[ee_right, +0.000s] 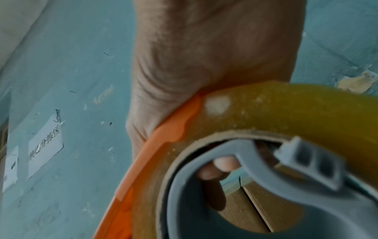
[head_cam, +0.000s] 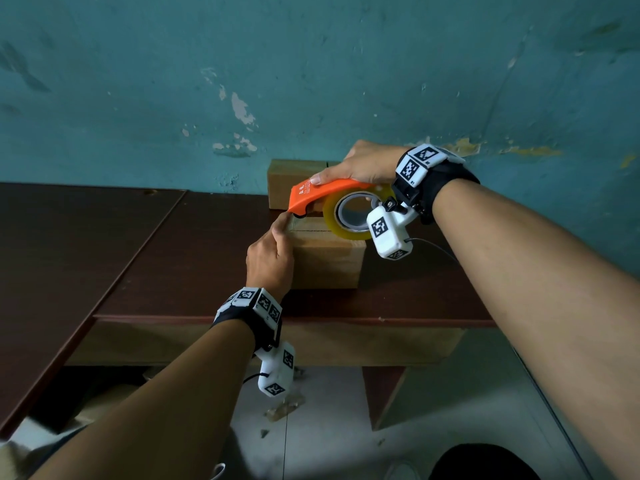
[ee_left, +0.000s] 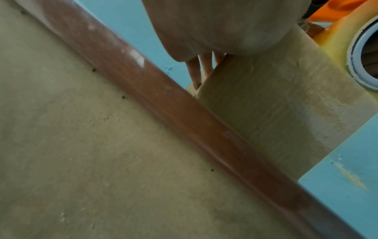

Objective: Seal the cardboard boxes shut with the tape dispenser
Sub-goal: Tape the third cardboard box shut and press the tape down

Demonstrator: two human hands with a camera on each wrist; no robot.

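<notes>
Two cardboard boxes stand on the dark brown table (head_cam: 194, 258): a near box (head_cam: 329, 261) and a far box (head_cam: 294, 178) against the wall. My right hand (head_cam: 360, 164) grips an orange tape dispenser (head_cam: 322, 194) from above, its nose at the near box's top left edge. The yellowish tape roll (head_cam: 349, 216) rides over the top seam. In the right wrist view my fingertips (ee_right: 220, 166) show through the grey hub (ee_right: 225, 186). My left hand (head_cam: 270, 258) rests against the near box's left side, one finger up by the dispenser's nose. Its fingers (ee_left: 196, 72) lie straight along the box (ee_left: 266, 105).
The peeling teal wall (head_cam: 311, 81) rises right behind the far box. Paper labels (ee_right: 45, 145) hang on it. The table's front edge (head_cam: 311, 320) is close below my left wrist, and another table section (head_cam: 69, 237) extends left. Scraps lie on the floor (head_cam: 287, 407) beneath.
</notes>
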